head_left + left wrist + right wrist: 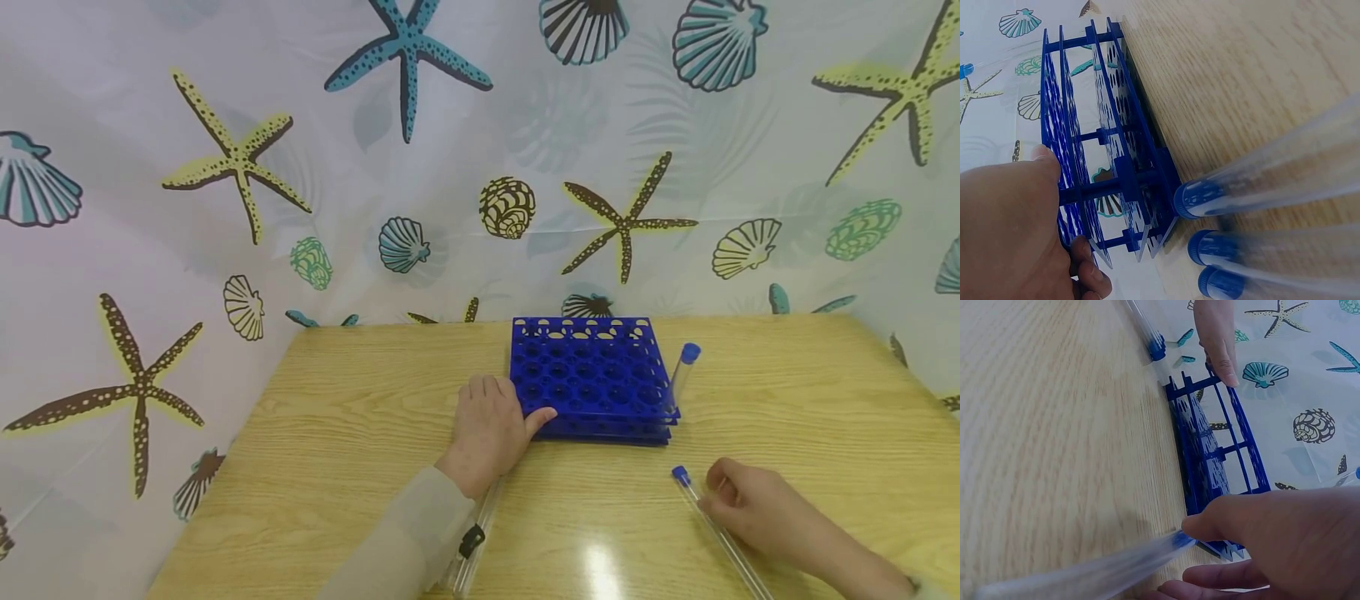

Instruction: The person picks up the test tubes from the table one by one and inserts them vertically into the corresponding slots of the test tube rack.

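A blue test tube rack (588, 429) stands on the table. My left hand (487, 425) grips its left front corner, thumb over the top edge and fingers around the side. One capped test tube (681, 379) leans in the rack's right front corner. Another clear test tube (723, 537) with a blue cap (680, 472) lies in front of the rack. Beside it is my right hand (765, 508), fingers loosely bent. In the right wrist view, the thumb (1210, 522) overlaps that tube's cap, while the other fingers (1222, 575) are spread apart from it.
Several capped test tubes (1210, 247) lie by my left forearm, partly hidden under the sleeve (408, 533) in the head view. A white curtain (450, 167) printed with starfish and shells hangs behind the wooden table (375, 375).
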Motion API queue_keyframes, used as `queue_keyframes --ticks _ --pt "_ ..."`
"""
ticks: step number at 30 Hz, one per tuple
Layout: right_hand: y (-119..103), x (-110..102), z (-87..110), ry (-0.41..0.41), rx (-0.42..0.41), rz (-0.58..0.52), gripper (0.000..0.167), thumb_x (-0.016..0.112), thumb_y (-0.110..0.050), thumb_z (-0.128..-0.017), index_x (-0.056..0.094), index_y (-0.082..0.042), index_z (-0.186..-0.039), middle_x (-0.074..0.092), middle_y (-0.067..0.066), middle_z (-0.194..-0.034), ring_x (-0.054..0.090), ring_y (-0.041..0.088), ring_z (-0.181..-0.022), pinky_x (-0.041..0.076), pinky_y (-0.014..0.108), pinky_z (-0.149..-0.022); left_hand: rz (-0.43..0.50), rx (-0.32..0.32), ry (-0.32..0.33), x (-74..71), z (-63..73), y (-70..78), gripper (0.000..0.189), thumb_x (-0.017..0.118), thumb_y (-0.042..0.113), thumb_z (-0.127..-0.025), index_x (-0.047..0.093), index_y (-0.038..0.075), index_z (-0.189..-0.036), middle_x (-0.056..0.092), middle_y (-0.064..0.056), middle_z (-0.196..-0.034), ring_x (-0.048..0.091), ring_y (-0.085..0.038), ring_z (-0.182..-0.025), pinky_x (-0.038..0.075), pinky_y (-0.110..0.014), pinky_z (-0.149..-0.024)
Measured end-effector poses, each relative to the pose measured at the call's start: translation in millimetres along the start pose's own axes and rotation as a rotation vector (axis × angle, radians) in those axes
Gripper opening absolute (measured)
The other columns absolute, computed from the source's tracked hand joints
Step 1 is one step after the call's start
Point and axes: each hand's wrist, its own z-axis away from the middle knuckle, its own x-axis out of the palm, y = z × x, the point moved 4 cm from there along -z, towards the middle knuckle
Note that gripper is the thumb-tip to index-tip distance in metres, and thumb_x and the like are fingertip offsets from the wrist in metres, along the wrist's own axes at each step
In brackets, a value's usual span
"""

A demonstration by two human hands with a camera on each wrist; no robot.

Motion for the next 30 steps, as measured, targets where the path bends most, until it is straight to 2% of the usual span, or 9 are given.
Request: queue_keyframes --ticks 8,13,19,30 --pt "-1.5 5.9 2.2 0.003 -0.016 -0.002 0.028 0.073 -0.024 -0.087 0.059 -0.002 -0.099 0.051 -0.002 -0.07 0.043 0.006 -0.059 0.038 0.022 -0.055 0.012 -0.004 0.03 -1.4 0.5 0.4 0.073 0.019 0.074 -0.095 0.047 0.008 -0.079 0.04 -0.002 -0.072 0.033 -0.019 -0.068 0.023 -0.029 -0.062" --pt "-2.7 8.1 2.3 0.032 -0.05 0.025 0.026 0.076 -0.019 -0.084 0.058 -0.003 -0.094 0.048 -0.003 -0.069 0.04 0.003 -0.057 0.037 0.022 -0.054 0.018 -0.006 0.011 -0.1 0.4 0.2 0.074 0.018 0.074 -0.095 0.046 0.008 -0.079 0.04 -0.002 -0.073 0.033 -0.019 -0.069 0.023 -0.029 -0.063" --pt "-2.4 8.4 0.8 0.024 -0.034 0.033 0.024 0.075 -0.016 -0.084 0.056 -0.003 -0.094 0.048 -0.003 -0.069 0.04 0.004 -0.057 0.036 0.021 -0.053 0.02 -0.004 0.025 -0.6 0.5 -0.5 0.073 0.02 0.074 -0.095 0.048 0.008 -0.08 0.041 -0.002 -0.073 0.035 -0.019 -0.069 0.026 -0.029 -0.063" --pt "1.1 5.9 -1.9 0.026 -0.042 0.014 0.022 0.073 -0.014 -0.084 0.058 -0.001 -0.094 0.054 -0.002 -0.073 0.046 0.005 -0.061 0.041 0.021 -0.055 -0.001 0.006 0.047 -3.2 1.8 -0.2 0.073 0.02 0.074 -0.095 0.046 0.009 -0.077 0.04 -0.002 -0.071 0.031 -0.019 -0.066 0.024 -0.029 -0.061"
